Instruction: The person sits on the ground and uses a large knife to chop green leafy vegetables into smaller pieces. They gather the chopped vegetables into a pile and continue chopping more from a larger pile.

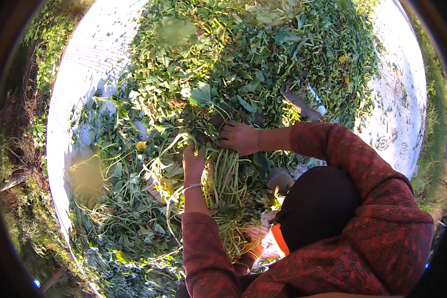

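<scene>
A bundle of long green leafy stems [227, 175] lies in front of me, its cut or loose ends running towards my body. My right hand [240, 138] grips the top of this bundle from the right, fingers curled over it. Just left of it, my left hand [193, 160], with a thin metal bangle [193, 187] at the wrist, is closed around pale stems [182, 139]; its fingertips are partly hidden. A broad green leaf [203, 95] stands out beyond both hands.
Chopped greens [246, 63] are heaped beyond my hands on a white woven sheet [93, 56]. A dark, bent flat blade-like piece [300, 102] lies to the right. Uncut vines [130, 223] spread at left. A rounded black form [320, 208] blocks the lower right view.
</scene>
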Demonstrator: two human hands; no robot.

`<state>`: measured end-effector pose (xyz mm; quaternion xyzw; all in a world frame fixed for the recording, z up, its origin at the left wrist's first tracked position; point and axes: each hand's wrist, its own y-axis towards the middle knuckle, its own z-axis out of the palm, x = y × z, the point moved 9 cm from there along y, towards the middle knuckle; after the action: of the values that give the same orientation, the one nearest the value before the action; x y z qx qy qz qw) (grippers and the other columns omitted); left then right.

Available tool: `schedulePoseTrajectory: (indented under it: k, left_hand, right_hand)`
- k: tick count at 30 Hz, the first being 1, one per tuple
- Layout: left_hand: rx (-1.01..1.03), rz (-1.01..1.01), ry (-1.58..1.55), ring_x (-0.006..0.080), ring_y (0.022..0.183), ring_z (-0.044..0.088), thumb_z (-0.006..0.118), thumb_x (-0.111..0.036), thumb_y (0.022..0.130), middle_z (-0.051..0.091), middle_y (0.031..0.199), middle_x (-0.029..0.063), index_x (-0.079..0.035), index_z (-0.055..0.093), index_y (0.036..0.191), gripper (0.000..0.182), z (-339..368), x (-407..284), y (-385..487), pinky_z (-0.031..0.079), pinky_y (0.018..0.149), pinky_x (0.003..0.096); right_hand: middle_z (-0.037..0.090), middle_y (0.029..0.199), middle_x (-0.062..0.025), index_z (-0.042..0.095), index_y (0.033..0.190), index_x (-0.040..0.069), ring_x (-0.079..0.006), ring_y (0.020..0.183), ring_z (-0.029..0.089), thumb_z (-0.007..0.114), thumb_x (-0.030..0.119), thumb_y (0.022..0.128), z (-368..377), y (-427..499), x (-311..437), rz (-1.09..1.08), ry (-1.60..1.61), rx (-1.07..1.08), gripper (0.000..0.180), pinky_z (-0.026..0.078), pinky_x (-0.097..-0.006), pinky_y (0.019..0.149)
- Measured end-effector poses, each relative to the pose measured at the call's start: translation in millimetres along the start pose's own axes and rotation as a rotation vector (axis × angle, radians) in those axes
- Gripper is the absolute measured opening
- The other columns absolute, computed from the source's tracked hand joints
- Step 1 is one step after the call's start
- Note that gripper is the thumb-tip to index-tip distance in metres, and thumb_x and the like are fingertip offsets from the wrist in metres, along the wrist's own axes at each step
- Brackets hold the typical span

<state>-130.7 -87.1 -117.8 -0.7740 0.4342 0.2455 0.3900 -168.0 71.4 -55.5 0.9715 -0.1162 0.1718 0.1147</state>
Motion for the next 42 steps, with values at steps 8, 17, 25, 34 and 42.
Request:
schedulePoseTrajectory:
  k: [8, 17, 25, 34, 42]
  left_hand:
    - [0.243, 0.03, 0.187, 0.0334, 0.112, 0.054, 0.057, -0.041, 0.086, 0.055, 0.121, 0.0224, 0.004, 0.049, 0.125, 0.06, 37.9, -71.1, -25.0, 0.04, 0.095, 0.0377]
    - [0.21, 0.033, 0.805, 0.0324, 0.109, 0.052, 0.082, -0.048, 0.054, 0.051, 0.118, 0.0212, 0.002, 0.026, 0.136, 0.112, 61.7, -109.4, -55.1, 0.043, 0.093, 0.0408]
    - [0.123, 0.01, 0.623, 0.0363, 0.084, 0.064, 0.067, -0.014, 0.064, 0.065, 0.09, 0.0199, -0.003, 0.046, 0.116, 0.057, 51.5, -87.2, -44.7, 0.051, 0.076, 0.0424]
    - [0.205, -0.017, 0.628, 0.0408, 0.082, 0.063, 0.067, -0.015, 0.061, 0.065, 0.087, 0.0235, -0.001, 0.046, 0.118, 0.063, 32.3, -88.7, -56.7, 0.049, 0.072, 0.0459]
    - [0.166, 0.032, 0.705, 0.0378, 0.091, 0.062, 0.075, -0.028, 0.062, 0.063, 0.101, 0.0207, -0.004, 0.041, 0.131, 0.08, 25.8, -79.0, -59.1, 0.049, 0.077, 0.0446]
  right_hand:
    - [0.055, 0.104, -0.0094, 0.06, 0.101, 0.008, -0.0262, 0.104, 0.051, 0.063, 0.019, 0.066, -19.3, -15.0, -3.1, 0.061, -0.006, -0.168, 0.037, 0.037, -0.0409, 0.09]
    - [0.052, 0.089, -0.0051, 0.059, 0.089, 0.01, -0.0242, 0.092, 0.052, 0.071, 0.023, 0.049, 0.2, -5.7, -16.4, 0.102, -0.019, 0.112, 0.044, 0.038, -0.0384, 0.082]
    - [0.05, 0.127, -0.0098, 0.048, 0.125, 0.01, -0.027, 0.124, 0.041, 0.066, 0.018, 0.067, -34.1, -8.3, 5.3, 0.048, -0.053, -0.046, 0.061, 0.028, -0.0476, 0.104]
    - [0.062, 0.104, -0.0094, 0.05, 0.123, 0.009, -0.0275, 0.109, 0.054, 0.074, 0.029, 0.063, 7.4, 25.9, -4.0, -0.058, 0.039, 0.362, 0.068, 0.02, -0.0483, 0.111]
    - [0.064, 0.087, -0.0109, 0.062, 0.092, 0.007, -0.0308, 0.086, 0.062, 0.076, 0.043, 0.057, 21.0, 29.8, -4.3, 0.082, 0.093, 0.478, 0.052, 0.044, -0.0443, 0.082]
